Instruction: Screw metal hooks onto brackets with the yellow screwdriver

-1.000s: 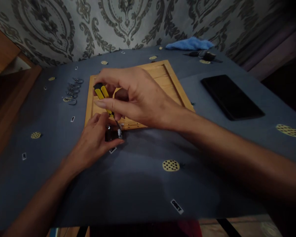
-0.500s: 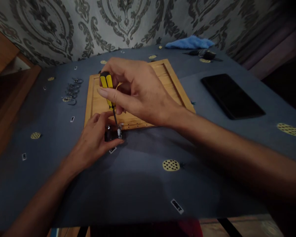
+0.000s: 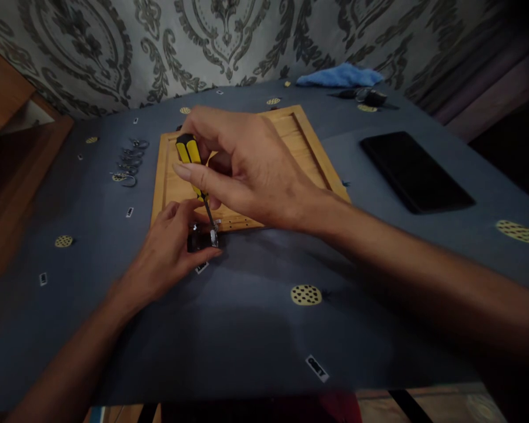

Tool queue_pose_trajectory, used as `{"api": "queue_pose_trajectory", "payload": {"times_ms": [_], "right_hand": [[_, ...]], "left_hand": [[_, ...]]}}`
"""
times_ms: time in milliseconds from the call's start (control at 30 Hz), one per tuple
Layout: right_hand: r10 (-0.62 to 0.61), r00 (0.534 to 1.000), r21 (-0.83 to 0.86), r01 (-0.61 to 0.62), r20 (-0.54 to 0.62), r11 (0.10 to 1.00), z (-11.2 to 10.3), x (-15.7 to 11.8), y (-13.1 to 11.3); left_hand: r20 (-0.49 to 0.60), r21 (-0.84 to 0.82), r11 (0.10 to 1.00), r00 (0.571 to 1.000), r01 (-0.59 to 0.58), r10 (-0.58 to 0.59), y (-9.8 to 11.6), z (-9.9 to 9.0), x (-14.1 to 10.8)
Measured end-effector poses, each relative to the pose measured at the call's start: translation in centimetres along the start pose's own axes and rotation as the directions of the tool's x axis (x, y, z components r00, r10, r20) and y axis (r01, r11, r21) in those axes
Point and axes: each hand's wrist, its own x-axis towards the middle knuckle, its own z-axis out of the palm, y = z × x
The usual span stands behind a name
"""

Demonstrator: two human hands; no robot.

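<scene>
My right hand point(image 3: 251, 170) is closed around the yellow and black handle of a screwdriver point(image 3: 189, 151). The shaft slants down to a shiny metal hook point(image 3: 214, 237) at the near left edge of a framed wooden board point(image 3: 317, 147). My left hand point(image 3: 170, 241) grips that metal piece between thumb and fingers, steadying it against the edge. Small dark holes run along the board's near edge, right of the hook. The screwdriver's tip meets the metal; any screw there is too small to make out.
Several metal hooks point(image 3: 130, 161) lie in a row left of the board. A black phone or tablet point(image 3: 417, 171) rests on the right. At the back are a blue cloth point(image 3: 341, 76) and a dark tool point(image 3: 365, 96). A wooden cabinet point(image 3: 9, 176) borders the left side.
The screwdriver's handle has tipped slightly and dropped a little, with my right hand shifting with it. My left hand stays in place on the metal hook.
</scene>
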Motion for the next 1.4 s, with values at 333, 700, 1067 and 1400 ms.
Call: {"api": "queue_pose_trajectory", "payload": {"times_ms": [333,700,1067,1400], "right_hand": [[-0.050,0.998,-0.099,0.054,0.044,0.994,-0.1,0.3,-0.4],[-0.054,0.995,0.067,0.049,0.087,0.997,-0.2,0.4,-0.4],[-0.063,0.977,0.180,0.025,0.206,0.983,-1.1,0.5,-0.1],[0.011,0.999,0.059,-0.014,0.051,0.998,-0.1,0.6,0.8]], "left_hand": [[0.002,0.021,0.999,1.000,-0.025,0.025,-0.2,0.1,0.0],[-0.008,0.026,0.999,0.999,-0.040,0.040,-0.1,0.0,0.0],[-0.005,0.031,0.999,1.000,-0.025,0.025,-0.4,0.2,0.0],[0.015,0.034,0.999,1.000,-0.004,0.003,0.0,0.0,0.0]]}}
